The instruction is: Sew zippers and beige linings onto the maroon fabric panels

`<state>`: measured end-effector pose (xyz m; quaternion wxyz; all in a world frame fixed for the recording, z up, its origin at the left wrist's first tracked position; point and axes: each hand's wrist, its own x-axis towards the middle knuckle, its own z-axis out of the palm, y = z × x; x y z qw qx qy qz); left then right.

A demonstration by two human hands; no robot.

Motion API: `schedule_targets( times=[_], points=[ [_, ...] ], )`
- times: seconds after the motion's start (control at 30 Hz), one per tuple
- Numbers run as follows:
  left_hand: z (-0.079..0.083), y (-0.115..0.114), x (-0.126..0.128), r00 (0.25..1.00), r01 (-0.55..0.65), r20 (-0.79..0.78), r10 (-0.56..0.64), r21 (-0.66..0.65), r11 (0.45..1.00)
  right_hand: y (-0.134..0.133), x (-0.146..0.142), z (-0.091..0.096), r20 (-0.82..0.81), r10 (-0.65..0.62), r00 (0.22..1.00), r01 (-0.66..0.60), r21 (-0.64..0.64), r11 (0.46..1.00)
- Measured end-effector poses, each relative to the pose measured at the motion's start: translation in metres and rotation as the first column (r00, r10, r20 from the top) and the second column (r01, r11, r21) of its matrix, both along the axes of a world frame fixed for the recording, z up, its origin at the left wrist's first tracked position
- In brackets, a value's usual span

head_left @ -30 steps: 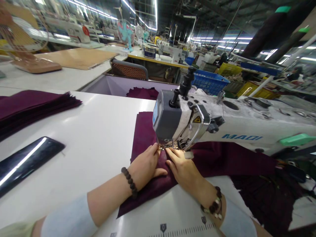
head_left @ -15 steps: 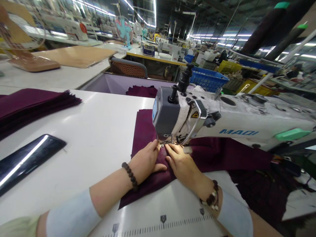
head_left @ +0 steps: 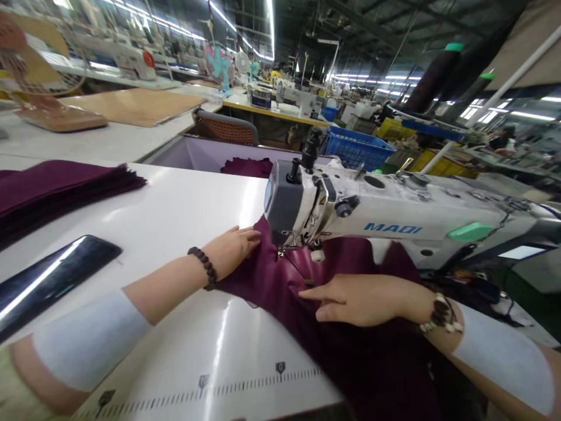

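Observation:
A maroon fabric piece (head_left: 280, 286) lies under the needle area of the white-and-grey sewing machine (head_left: 287, 202) and drapes over the table's front right. My left hand (head_left: 232, 251) is closed on the fabric's left edge, fingers together and thumb hidden. Over the fabric right of the needle, my right hand (head_left: 359, 298) rests palm down, index finger stretched out and holding nothing. A thin dark strand with a small brownish end (head_left: 309, 282) runs from the presser foot towards that fingertip; I cannot tell what it is.
Left on the white table lie a stack of maroon pieces (head_left: 65, 187) and a glossy black phone-like slab (head_left: 56, 280). A printed ruler scale (head_left: 245, 386) runs along the front edge. Behind are a lilac bin (head_left: 197, 152), a chair (head_left: 225, 126) and a blue crate (head_left: 357, 149).
The fabric has turned and shifted towards the front right. My left hand has moved left, away from the needle. My right hand has moved right and down, its index finger now stretched out.

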<state>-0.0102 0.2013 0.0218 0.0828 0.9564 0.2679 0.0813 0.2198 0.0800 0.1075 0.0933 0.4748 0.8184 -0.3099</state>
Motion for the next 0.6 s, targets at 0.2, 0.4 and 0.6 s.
schedule_targets(
  times=[0.2,0.4,0.6],
  points=[
    [0.009,-0.052,0.009,0.999,-0.043,0.011,0.043,-0.003,0.999,-0.002,0.0,-0.052,0.016,-0.188,0.982,0.157,0.482,0.862],
    [0.016,-0.065,0.013,0.999,-0.045,0.009,0.046,-0.058,0.997,-0.022,-0.022,-0.055,0.082,-0.175,0.981,0.119,0.457,0.882],
    [0.011,-0.069,0.019,1.0,-0.009,0.02,0.01,-0.014,1.0,-0.024,-0.034,-0.07,0.0,-0.24,0.971,0.2,0.549,0.812]
  ],
)
